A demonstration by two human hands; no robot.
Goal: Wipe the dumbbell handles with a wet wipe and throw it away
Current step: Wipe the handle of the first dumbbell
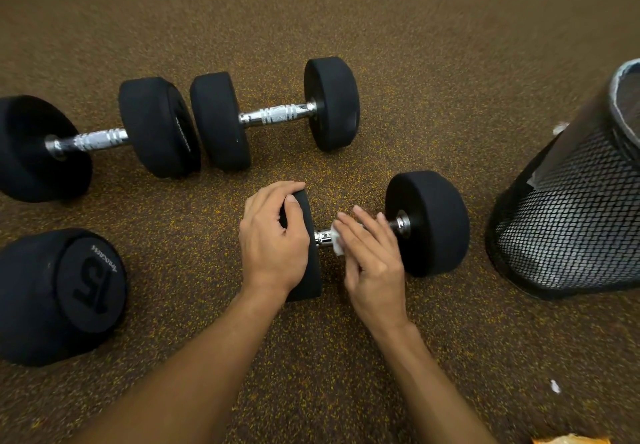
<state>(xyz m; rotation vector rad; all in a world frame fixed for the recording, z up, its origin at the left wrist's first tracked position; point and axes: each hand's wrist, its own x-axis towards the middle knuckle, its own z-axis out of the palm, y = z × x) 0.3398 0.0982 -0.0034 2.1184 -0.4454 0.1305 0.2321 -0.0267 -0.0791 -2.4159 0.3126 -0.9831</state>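
Flat-fingered right hand [372, 263] is pressing white wet wipe [338, 245] on chrome dumbbell handle [322, 235]; left hand [273, 239] is clamping black rubber head [309, 280]; wrap fully.

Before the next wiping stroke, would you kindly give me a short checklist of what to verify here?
1. Left hand grips the near dumbbell by its head: ok.
2. Wet wipe lies under the right hand, pressed on the handle: ok.
3. Whole handle wiped: cannot tell; the hand covers most of it.
4. Mesh bin stands upright, right of the dumbbell: ok.
5. Far right dumbbell already wiped: cannot tell.
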